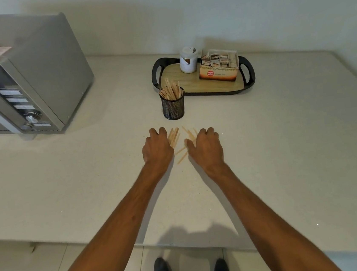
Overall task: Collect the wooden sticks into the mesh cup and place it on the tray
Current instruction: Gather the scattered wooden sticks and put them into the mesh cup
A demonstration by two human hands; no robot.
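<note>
At frame centre the left hand [157, 147] curls its fingers round a bunch of wooden sticks [174, 137], the right hand [206, 146] claws over more, its grip hidden, with loose ones between; just above stands the part-filled mesh cup [173, 107], off the tray [247, 71] holding a jar [188, 59] and a tea box [219, 70], with a microwave [21, 75] upper left.

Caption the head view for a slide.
Left hand and right hand gather loose wooden sticks; mesh cup, part-filled, stands by the tray.

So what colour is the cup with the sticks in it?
The mesh cup is black, clearest in the head view.
</note>
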